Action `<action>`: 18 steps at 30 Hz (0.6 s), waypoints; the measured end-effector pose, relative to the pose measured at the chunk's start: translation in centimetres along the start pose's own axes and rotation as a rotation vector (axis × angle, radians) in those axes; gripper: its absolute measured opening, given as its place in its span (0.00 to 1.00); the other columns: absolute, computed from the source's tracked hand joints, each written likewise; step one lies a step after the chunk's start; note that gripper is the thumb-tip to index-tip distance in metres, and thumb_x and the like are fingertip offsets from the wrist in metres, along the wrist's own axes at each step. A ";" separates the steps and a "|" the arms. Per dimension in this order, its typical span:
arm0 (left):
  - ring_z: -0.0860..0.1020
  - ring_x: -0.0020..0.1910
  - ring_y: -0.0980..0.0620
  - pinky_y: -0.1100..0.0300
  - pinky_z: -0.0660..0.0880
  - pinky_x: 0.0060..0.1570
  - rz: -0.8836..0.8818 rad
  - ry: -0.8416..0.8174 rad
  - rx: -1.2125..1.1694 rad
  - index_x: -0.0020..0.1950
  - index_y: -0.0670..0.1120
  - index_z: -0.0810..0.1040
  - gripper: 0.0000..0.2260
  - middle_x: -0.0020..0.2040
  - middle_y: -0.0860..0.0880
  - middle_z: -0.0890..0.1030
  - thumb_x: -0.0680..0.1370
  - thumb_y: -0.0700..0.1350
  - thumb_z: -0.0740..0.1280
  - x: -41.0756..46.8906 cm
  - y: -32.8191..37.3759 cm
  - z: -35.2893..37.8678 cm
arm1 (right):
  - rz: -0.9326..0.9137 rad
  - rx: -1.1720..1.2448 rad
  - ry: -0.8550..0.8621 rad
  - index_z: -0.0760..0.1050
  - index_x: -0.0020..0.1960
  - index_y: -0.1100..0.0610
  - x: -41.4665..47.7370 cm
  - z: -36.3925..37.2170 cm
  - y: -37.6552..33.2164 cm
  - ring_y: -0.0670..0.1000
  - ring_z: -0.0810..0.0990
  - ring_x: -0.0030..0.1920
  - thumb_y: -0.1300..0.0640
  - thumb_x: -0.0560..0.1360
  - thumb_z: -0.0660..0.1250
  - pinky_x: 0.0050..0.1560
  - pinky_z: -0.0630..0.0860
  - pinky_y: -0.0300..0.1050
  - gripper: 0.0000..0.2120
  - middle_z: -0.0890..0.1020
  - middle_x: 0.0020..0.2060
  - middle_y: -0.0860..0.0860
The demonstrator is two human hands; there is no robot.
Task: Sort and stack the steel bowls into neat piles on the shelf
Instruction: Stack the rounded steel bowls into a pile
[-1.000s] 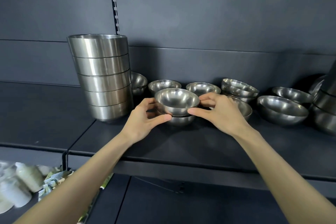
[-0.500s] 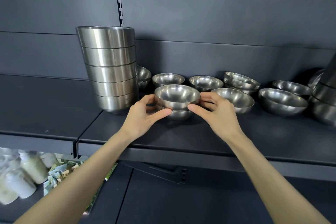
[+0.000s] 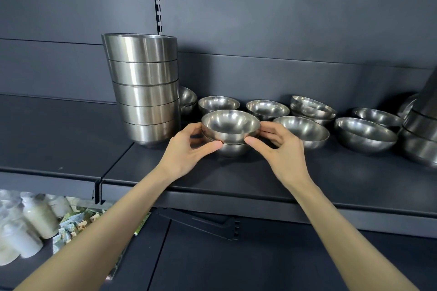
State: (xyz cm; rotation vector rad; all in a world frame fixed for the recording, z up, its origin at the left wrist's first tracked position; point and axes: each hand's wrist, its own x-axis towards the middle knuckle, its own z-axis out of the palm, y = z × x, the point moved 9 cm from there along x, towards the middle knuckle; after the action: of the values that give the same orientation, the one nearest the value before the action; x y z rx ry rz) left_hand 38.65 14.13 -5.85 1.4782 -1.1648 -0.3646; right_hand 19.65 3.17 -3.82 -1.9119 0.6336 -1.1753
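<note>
Both arms reach to the shelf (image 3: 236,179). The left hand (image 3: 186,151) and right hand (image 3: 282,152) clasp the two-bowl stack (image 3: 230,131) from either side, thumbs nearest, fingers curled behind, apparently touching steel. It stands just right of the tall pile (image 3: 144,87).

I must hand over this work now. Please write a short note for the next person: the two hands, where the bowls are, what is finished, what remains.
Hands: the left hand and the right hand both grip the top bowl, seated in a second small bowl near the front of the shelf.
Done: the tall stack of large bowls on the left, this two-bowl pile, and a nested pair at the back.
Left: loose small bowls and wider bowls are not yet piled. A partial stack shows at the right edge.
</note>
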 end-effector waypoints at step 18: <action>0.83 0.47 0.59 0.70 0.76 0.45 -0.077 -0.085 -0.086 0.55 0.53 0.76 0.21 0.45 0.57 0.85 0.66 0.44 0.79 0.3 -1.2 0.5 | 0.060 0.122 -0.158 0.76 0.54 0.41 0.6 1.9 1.0 0.37 0.81 0.54 0.51 0.68 0.77 0.49 0.73 0.26 0.18 0.84 0.50 0.38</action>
State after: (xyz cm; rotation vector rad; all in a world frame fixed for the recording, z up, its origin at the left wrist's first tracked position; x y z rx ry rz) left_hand 38.92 13.38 -6.90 1.4473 -1.1472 -0.5288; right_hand 21.57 2.84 -4.84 -1.8478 0.5182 -0.9910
